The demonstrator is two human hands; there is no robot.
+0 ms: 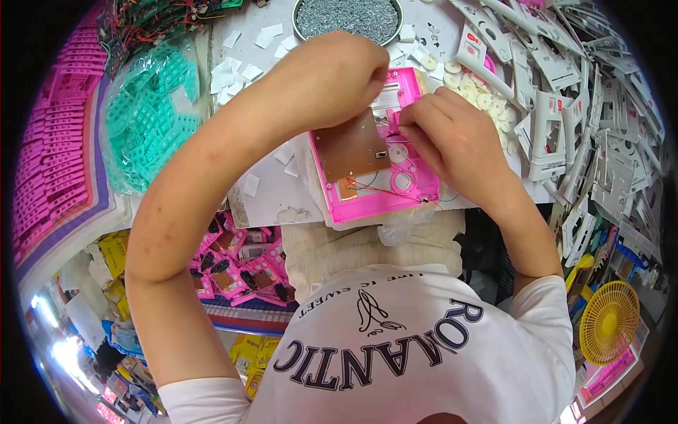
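Observation:
A pink plastic housing (360, 209) lies open on the table in front of me. A brown circuit board (351, 150) rests over its left part, and thin wires (374, 189) run from it across the lower part. Above the housing's upper edge, my left hand (353, 74) is curled closed, its fingertips mostly hidden behind the hand. My right hand (455, 134) reaches in from the right, thumb and fingers pinched together over the small pink parts (390, 126) in the middle of the housing. What either hand holds is too small or hidden to make out.
A round metal tray of screws (347, 20) stands at the back. White square pads (226, 76) and cream discs (487, 99) lie scattered on the table. White plastic panels (554, 134) are heaped at right. A bag of teal keypads (150, 116) and stacked pink parts (53, 152) sit at left.

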